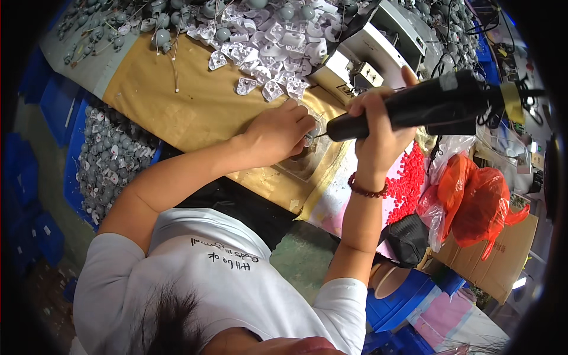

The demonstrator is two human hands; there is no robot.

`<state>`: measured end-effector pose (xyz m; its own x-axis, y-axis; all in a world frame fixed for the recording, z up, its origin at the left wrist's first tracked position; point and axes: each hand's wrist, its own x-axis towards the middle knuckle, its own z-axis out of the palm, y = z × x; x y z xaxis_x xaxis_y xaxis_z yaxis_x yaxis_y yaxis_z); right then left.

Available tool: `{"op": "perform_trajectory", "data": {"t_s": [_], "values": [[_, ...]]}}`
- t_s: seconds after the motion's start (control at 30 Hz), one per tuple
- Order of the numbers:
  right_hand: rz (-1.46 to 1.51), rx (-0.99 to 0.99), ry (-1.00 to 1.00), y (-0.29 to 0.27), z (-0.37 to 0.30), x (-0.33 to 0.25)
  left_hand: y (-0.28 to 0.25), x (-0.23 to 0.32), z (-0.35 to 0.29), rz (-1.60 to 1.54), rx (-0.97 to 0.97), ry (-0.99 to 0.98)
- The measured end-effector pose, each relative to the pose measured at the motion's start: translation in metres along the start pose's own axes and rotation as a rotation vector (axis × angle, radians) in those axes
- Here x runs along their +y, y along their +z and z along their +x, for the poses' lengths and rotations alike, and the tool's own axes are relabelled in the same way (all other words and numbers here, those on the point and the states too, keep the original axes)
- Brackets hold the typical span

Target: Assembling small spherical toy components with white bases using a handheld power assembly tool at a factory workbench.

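Observation:
My right hand is wrapped round a black electric screwdriver, which lies nearly level with its thin bit pointing left. The bit tip meets a small grey and white plastic part on the worktable. My left hand has its fingers closed round that part and steadies it; they cover much of it. Just beyond the left hand spreads a heap of white plastic housings. Several grey round parts with wires lie at the far left of the heap.
Tan covering lies over the worktable. A white and silver box device stands at the back right. Small red pieces are piled beside my right forearm, near orange plastic bags. A blue bin of grey parts stands at left.

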<state>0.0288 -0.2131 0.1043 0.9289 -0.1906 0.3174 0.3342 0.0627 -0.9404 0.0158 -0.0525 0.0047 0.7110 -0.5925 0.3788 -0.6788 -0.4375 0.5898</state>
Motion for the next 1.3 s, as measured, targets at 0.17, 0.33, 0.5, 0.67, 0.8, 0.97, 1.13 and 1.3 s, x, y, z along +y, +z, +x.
{"op": "perform_trajectory", "data": {"t_s": [0.17,0.33,0.5,0.67,0.8,0.97,1.13,1.3], "values": [[-0.041,-0.029,-0.055,-0.002,-0.021,0.010,0.002,0.000,0.000,-0.030,-0.037,-0.058],[-0.006,-0.048,-0.063,-0.001,-0.026,0.011,0.004,0.000,0.000,-0.020,0.009,-0.036],[-0.153,-0.124,-0.163,-0.008,-0.034,0.023,0.005,-0.003,0.001,-0.063,0.056,-0.014],[-0.095,-0.123,-0.196,-0.011,-0.046,0.034,0.001,0.000,0.004,-0.043,0.006,-0.034],[-0.103,-0.183,-0.221,-0.011,-0.046,0.038,0.002,-0.001,0.003,-0.042,0.010,-0.029],[-0.085,-0.230,-0.207,-0.010,-0.052,0.037,0.000,-0.001,0.003,-0.085,0.032,-0.011],[-0.119,-0.233,-0.208,-0.009,-0.053,0.035,0.001,0.000,0.002,-0.090,0.047,-0.005],[-0.073,-0.185,-0.150,-0.009,-0.050,0.032,0.001,0.001,0.001,-0.065,0.002,-0.033]]}}
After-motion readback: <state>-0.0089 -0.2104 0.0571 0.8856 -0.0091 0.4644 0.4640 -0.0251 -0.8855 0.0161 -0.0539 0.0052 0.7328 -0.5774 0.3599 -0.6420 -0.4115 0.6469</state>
